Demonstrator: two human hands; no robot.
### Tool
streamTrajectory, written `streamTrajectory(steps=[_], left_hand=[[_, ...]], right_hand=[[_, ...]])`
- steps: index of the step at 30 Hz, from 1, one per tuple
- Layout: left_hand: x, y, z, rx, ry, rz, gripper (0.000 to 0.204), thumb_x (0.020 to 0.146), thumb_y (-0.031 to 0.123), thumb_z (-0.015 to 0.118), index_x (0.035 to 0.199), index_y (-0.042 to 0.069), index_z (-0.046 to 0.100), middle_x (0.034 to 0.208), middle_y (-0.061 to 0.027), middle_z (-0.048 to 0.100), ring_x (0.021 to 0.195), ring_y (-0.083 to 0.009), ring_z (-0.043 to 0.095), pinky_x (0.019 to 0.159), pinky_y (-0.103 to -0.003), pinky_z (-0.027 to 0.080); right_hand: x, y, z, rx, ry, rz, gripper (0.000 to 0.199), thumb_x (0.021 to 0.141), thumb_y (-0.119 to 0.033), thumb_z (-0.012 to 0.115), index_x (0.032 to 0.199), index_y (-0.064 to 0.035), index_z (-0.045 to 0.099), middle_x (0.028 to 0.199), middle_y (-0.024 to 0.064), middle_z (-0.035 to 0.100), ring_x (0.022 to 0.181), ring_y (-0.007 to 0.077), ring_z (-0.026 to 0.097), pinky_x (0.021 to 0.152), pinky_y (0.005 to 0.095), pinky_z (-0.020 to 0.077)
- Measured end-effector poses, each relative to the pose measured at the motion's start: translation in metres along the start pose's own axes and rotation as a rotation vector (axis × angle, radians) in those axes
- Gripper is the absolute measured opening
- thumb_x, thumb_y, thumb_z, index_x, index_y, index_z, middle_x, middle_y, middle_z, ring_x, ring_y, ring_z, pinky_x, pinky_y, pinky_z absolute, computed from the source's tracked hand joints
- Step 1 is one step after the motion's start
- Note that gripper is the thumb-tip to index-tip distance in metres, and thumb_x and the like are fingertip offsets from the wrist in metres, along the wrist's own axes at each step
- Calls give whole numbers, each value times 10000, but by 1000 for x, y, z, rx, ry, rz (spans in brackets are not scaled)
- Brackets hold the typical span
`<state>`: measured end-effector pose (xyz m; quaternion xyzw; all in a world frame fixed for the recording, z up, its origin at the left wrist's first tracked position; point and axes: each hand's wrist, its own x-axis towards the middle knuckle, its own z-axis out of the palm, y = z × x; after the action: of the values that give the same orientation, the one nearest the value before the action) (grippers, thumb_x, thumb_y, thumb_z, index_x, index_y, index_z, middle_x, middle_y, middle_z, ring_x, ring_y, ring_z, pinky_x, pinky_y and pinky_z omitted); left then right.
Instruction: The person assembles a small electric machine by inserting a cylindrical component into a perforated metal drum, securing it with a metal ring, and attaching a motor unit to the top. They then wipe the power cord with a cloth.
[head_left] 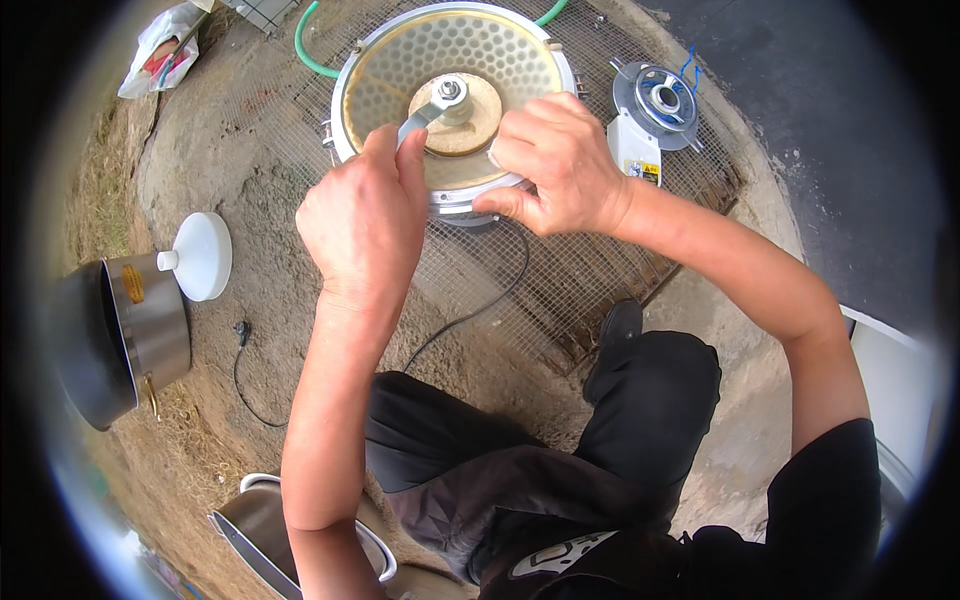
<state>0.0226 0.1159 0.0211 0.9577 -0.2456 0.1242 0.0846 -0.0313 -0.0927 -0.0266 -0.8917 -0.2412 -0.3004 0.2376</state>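
Observation:
In front of me stands a round metal drum (452,32) with a perforated inner wall. At its centre a pale disc (488,112) surrounds a hub with a nut (450,91). A flat steel wrench (418,122) has its ring end over the nut. My left hand (362,212) is closed around the wrench's handle at the drum's near left edge. My right hand (560,165) grips the drum's near right rim, fingers curled inside and thumb below the outer edge.
Wire mesh (480,280) lies under the drum. To the right rests a round metal part with a white housing (655,110). A large metal pot (155,325), a white funnel (203,257) and a black cable (470,315) are to the left and near. A green hose (308,50) runs behind.

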Motion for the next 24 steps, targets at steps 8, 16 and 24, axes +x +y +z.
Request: streamTrajectory(steps=[8, 16, 24], left_hand=[[48, -51, -6, 73, 54, 467, 332, 1012, 461, 636, 900, 151, 683, 604, -72, 665, 552, -285, 686, 494, -402, 521], [70, -68, -7, -15, 88, 621, 430, 920, 499, 737, 1175, 154, 745, 913, -115, 746, 734, -258, 745, 583, -376, 572], [68, -72, 2, -121, -102, 291, 1021, 677, 635, 862, 1432, 1, 596, 1046, -171, 779, 930, -316, 781, 766, -394, 634]], right_hand=[[0, 9, 3, -50, 50, -59, 515, 811, -601, 755, 678, -120, 630, 728, -1, 577, 654, 215, 586, 711, 362, 456], [1, 8, 14, -59, 147, -31, 496, 819, -496, 787, 567, -157, 528, 612, -29, 510, 584, 181, 556, 582, 342, 437], [0, 9, 13, -54, 122, 10, 434, 809, -415, 784, 555, -185, 518, 618, -57, 537, 587, 156, 565, 611, 327, 428]])
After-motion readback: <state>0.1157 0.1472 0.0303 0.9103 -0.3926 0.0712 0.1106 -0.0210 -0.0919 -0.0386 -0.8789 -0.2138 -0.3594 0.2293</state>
